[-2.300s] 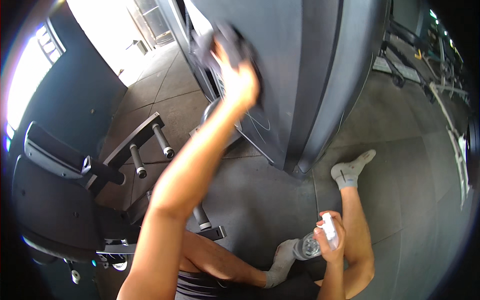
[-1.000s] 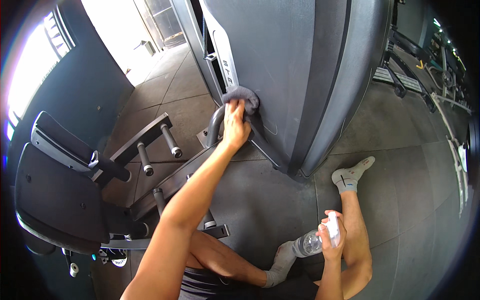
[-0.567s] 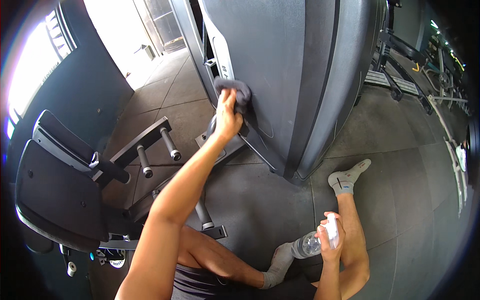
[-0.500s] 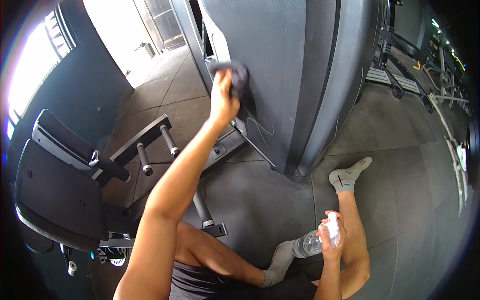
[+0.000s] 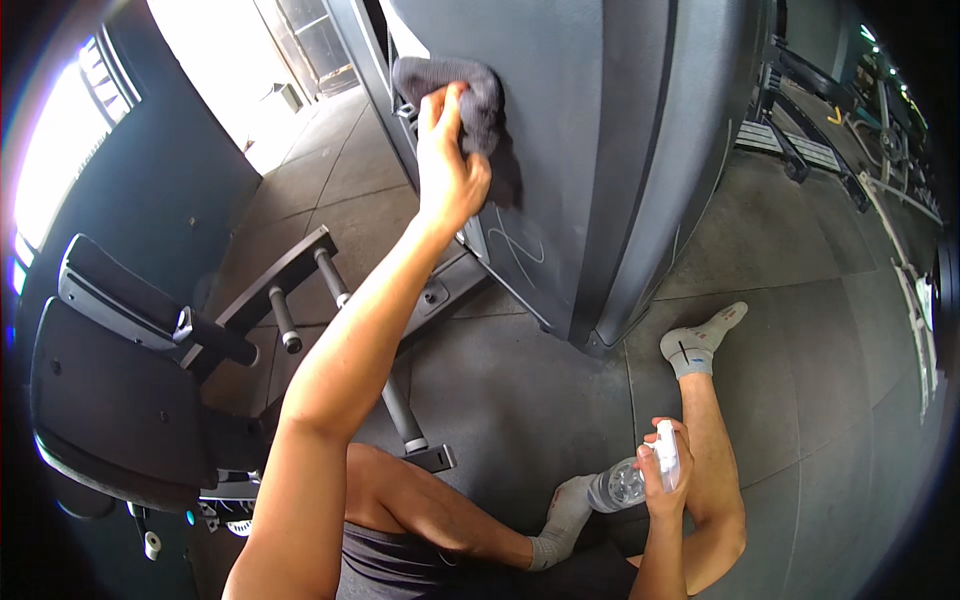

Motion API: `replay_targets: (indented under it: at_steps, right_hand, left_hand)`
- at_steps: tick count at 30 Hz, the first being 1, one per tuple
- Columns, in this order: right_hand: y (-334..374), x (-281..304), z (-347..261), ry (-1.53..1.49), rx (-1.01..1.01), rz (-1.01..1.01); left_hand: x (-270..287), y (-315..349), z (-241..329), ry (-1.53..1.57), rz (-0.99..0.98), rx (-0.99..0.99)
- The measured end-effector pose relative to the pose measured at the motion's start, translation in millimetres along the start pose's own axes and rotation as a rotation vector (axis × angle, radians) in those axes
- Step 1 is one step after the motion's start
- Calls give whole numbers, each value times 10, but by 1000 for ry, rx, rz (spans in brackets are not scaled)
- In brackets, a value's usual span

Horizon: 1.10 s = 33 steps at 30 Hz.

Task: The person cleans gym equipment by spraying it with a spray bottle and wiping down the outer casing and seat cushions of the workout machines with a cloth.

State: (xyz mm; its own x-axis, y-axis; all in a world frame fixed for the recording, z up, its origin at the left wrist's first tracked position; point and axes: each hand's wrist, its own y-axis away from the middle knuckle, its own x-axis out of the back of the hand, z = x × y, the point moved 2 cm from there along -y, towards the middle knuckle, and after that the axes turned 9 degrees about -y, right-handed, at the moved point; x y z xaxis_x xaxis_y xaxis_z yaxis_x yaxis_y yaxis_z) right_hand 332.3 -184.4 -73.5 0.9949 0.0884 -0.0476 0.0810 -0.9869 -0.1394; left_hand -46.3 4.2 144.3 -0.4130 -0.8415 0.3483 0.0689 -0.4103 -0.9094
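Observation:
My left hand (image 5: 449, 165) is closed on a dark grey cloth (image 5: 478, 98), which lies against the upper left side of a tall grey machine panel (image 5: 555, 130). Thin pale curved marks show on the panel below the cloth. Low on the right, my right hand (image 5: 664, 480) grips a clear spray bottle (image 5: 622, 484) by its white trigger head (image 5: 664, 446). The bottle lies tilted, its base beside my socked foot (image 5: 566, 512), with clear liquid in it.
To the left stands a black padded seat (image 5: 115, 400) on a metal frame with round bars (image 5: 284, 318). Dark rubber tiles (image 5: 520, 400) cover the floor. More gym equipment (image 5: 800, 100) is at the far right; a bright doorway (image 5: 215, 70) opens at the back left.
My left hand has moved upward along the panel with the cloth, and more of the cloth is spread out now. My right hand and the bottle have hardly moved.

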Motion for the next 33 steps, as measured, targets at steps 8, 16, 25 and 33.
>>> replay_targets:
  at_steps: [8, 16, 25, 33]
  right_hand:
    - [-35, -64, -101, -54, -84, 46]
    - [-43, -9, -10, 63, 25, -25]
    - [10, -79, -120, -69, -38, 37]
    - [-10, 73, 19, 138, 182, 22]
  left_hand:
    - [-56, 632, 131, 4, -238, -202]
    - [-30, 468, 154, -119, -76, -36]
    - [-135, 602, 164, -152, -146, -50]
    - [-312, 1205, 201, 63, -323, -154]
